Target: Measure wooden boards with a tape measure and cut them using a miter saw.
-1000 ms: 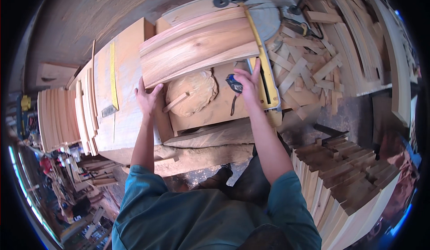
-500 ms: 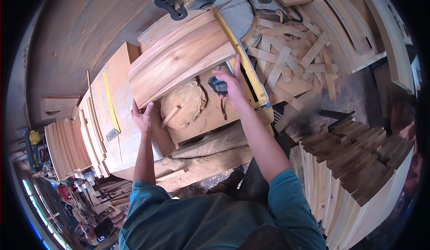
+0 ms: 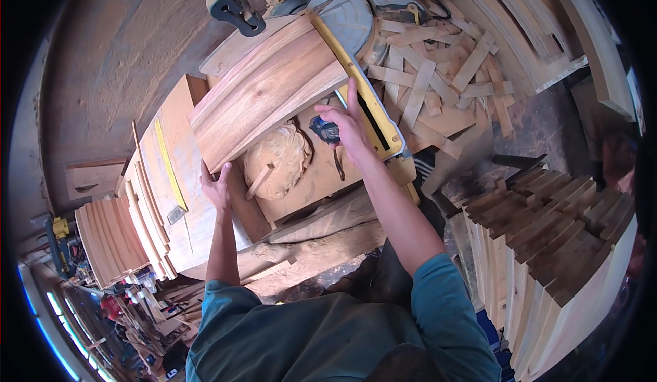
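A wide wooden board (image 3: 267,95) with pinkish streaks lies across the bench, other board edges showing along its far side. At its left near corner is my left hand (image 3: 216,186), thumb on the near edge and fingers along the end. My right hand (image 3: 352,130) is closed round a dark blue and black tape measure (image 3: 324,130), its index finger stretched out against the board's right end. That end lies against the yellow-edged base (image 3: 356,67) of a mitre saw. Beneath the near edge, a round, crinkled tan piece (image 3: 277,160) sits in an open-fronted wooden compartment.
A yellow ruler square (image 3: 170,166) lies on the left bench top, near stacked wooden strips (image 3: 113,238). Loose offcuts (image 3: 438,81) heap up right of the saw. Thick boards (image 3: 547,245) stand bundled at lower right. A black hose-like machine part (image 3: 236,12) hangs above the board.
The view has shifted slightly, so bench and board appear a little further left. Both hands keep their places at the board's ends, the tape measure still in my right hand.
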The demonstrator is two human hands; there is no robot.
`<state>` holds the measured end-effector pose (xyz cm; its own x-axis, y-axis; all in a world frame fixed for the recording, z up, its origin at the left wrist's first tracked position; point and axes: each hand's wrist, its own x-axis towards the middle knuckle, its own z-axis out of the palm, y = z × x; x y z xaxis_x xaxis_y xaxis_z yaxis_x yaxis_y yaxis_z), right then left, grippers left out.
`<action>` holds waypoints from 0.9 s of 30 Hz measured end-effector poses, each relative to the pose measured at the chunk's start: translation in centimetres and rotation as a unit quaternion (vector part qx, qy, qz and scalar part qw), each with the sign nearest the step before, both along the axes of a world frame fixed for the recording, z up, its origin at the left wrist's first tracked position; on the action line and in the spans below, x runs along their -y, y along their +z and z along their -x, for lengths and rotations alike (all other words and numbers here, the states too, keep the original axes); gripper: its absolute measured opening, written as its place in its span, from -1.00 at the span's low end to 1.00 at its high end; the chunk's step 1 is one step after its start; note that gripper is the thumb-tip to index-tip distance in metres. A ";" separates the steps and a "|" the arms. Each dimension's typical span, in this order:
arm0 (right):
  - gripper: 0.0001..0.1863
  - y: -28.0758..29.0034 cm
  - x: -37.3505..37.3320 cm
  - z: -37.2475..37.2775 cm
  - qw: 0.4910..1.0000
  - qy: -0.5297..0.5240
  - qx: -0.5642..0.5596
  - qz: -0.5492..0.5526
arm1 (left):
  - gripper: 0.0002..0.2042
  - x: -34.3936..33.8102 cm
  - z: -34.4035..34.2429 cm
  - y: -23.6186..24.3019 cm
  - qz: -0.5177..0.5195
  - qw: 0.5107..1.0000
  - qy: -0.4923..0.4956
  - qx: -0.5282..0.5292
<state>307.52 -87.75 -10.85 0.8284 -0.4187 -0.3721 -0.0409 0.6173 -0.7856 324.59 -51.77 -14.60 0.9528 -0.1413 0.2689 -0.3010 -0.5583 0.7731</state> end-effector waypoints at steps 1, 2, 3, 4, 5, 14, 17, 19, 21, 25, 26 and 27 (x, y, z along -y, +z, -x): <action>0.12 0.0 0.0 0.0 1.000 0.000 0.000 -0.001 | -0.25 -0.2 -0.1 0.0 -0.034 0.999 0.009 0.011; 0.12 0.1 0.0 0.0 1.000 0.001 -0.004 0.003 | -0.25 -0.4 -0.1 -0.1 -0.034 0.999 0.009 0.011; 0.12 0.1 0.0 0.0 1.000 0.003 -0.009 0.006 | -0.24 -0.5 -0.1 -0.3 -0.034 0.999 0.015 0.000; 0.12 0.3 0.0 0.1 1.000 0.003 -0.009 0.005 | -0.24 -0.6 -0.1 -0.3 -0.034 0.999 0.022 -0.012; 0.12 0.5 0.0 0.1 1.000 0.003 -0.012 0.007 | -0.24 -0.7 -0.1 -0.4 -0.035 0.999 0.022 -0.012; 0.10 0.4 0.4 0.2 1.000 0.025 0.004 -0.016 | -0.21 -0.6 -0.1 -0.3 -0.053 0.997 0.045 -0.020; 0.08 1.0 0.5 0.5 0.997 0.046 0.016 -0.059 | -0.20 0.1 0.3 0.4 -0.047 0.998 0.030 -0.016; 0.07 0.3 -0.3 0.1 1.000 0.006 -0.014 -0.003 | -0.17 0.5 0.6 1.0 -0.066 0.997 0.025 0.017; 0.05 0.0 -2.7 0.3 0.973 -0.017 -0.084 0.213 | -0.13 -0.3 0.0 0.8 -0.084 0.993 0.052 0.067; 0.05 -1.9 -5.0 0.8 0.918 -0.057 -0.124 0.373 | -0.11 1.2 1.0 2.2 -0.162 0.983 0.052 0.076; 0.07 -1.8 -5.5 0.9 0.890 -0.057 -0.153 0.426 | -0.11 1.2 1.0 2.6 -0.168 0.982 0.075 0.048; 0.07 -1.8 -5.9 0.9 0.888 -0.051 -0.151 0.432 | -0.10 1.1 1.1 2.8 -0.173 0.980 0.096 0.021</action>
